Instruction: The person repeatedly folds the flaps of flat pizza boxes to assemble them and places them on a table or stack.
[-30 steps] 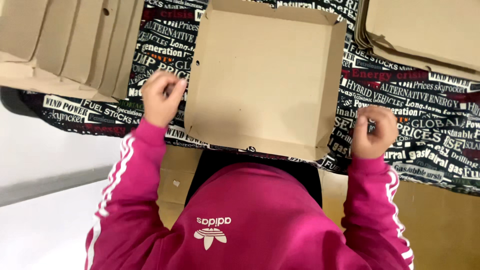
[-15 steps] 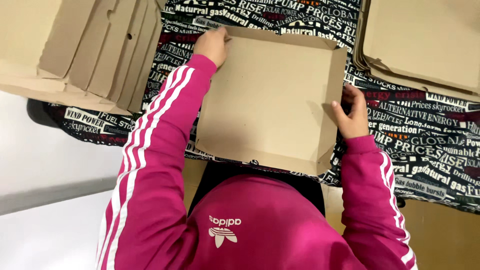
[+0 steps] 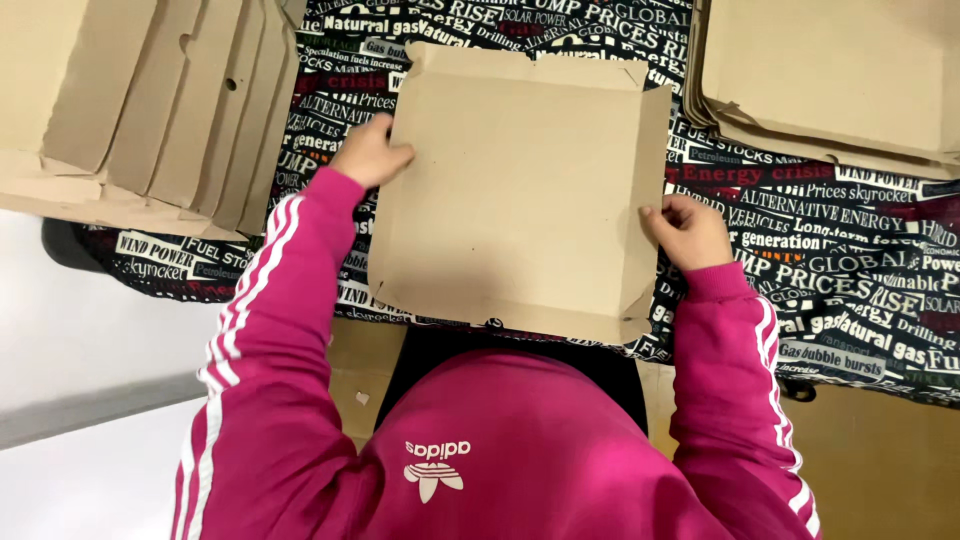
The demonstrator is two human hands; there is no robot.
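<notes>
View from above, looking down on a person in a pink tracksuit jacket (image 3: pixel 520 460) with white sleeve stripes. A shallow brown cardboard box (image 3: pixel 520 190) lies flat at the middle of the bench, on a black cloth printed with white and red lettering (image 3: pixel 800 230); its side walls are partly raised, the near right corner folded up. Left hand (image 3: pixel 370 152) rests at the box's left edge, fingers curled and touching the cardboard wall — whether it grips the wall or only presses against it I cannot tell. Right hand (image 3: pixel 690 230) is at the right edge, fingers closed narrowly on the side flap, thumb on the inner face. Both arms reach forward from the body, one on each side of the box. To the left, a fanned stack of flat cardboard blanks (image 3: pixel 140 100) overhangs the cloth's edge. At the upper right, a second pile of flat cardboard sheets (image 3: pixel 840 80) — well apart from the right hand.
</notes>
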